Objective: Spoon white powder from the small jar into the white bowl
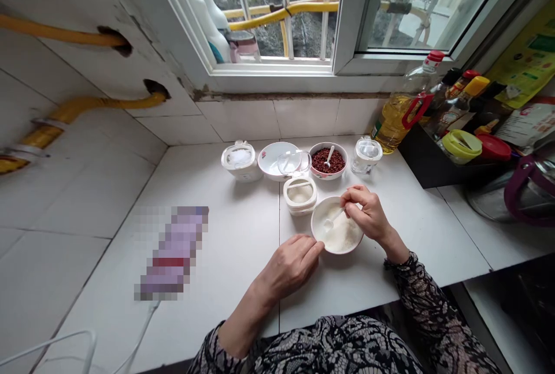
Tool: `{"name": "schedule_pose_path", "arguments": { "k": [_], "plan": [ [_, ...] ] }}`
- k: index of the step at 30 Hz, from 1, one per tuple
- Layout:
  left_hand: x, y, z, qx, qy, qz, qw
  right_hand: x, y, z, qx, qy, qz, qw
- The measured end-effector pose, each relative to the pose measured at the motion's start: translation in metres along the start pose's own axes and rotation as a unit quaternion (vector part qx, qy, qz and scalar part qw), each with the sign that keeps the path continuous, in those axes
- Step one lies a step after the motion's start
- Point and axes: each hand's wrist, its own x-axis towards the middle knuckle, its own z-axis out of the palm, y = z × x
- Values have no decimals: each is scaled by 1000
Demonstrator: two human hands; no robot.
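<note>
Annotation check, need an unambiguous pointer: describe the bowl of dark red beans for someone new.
Below the pale window frame is a white tiled counter. Near its back edge, just left of a small clear lidded jar, sits a round white bowl. Unlike its neighbours, it holds dark red beans with a small white spoon in them.

- worktop (208,183): glossy, smooth white tile
- oil bottle (396,111): clear, shiny plastic
- spoon (329,223): smooth white plastic
- sleeve (433,299): patterned cloth, gathered at the cuff
- window frame (277,69): smooth, pale, low sheen
</note>
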Motion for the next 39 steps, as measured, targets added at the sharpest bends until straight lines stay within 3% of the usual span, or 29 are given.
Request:
{"name": "schedule_pose_path", "arguments": {
  "k": [2, 5, 9, 16, 20, 23, 31, 39],
  "plan": [
    [0, 0, 0, -1, -3, 1, 1000, 0, 0, 1, -27, -7, -37, 999],
    [-1, 0, 0, 0, -6, 0, 1000, 0, -2, 5, -38, -64, -80, 994],
    [-2, -1, 1, 0, -8, -1, 1000, 0, -4, 8, 5, -100, -76, 992],
    [-2, -1, 1, 0, -7, -6, 1000, 1, -5, 0, 88, -3, 84, 993],
    [-1, -1, 1, 1, 1, -1, 1000, 4, -6, -3, 192, 23, 188, 963],
    [0, -1, 1, -2, -2, -2, 1000, 7, -4, -5, 253, 37, 231, 939],
    [0, -1, 1, 2, 3, 3, 1000, 11, 1, -4, 316, 76, 270, 906],
    [-3, -1, 2, 4, -3, -4, 1000, 12, -13, 10, 332, 118, 217, 911]
  ]
}}
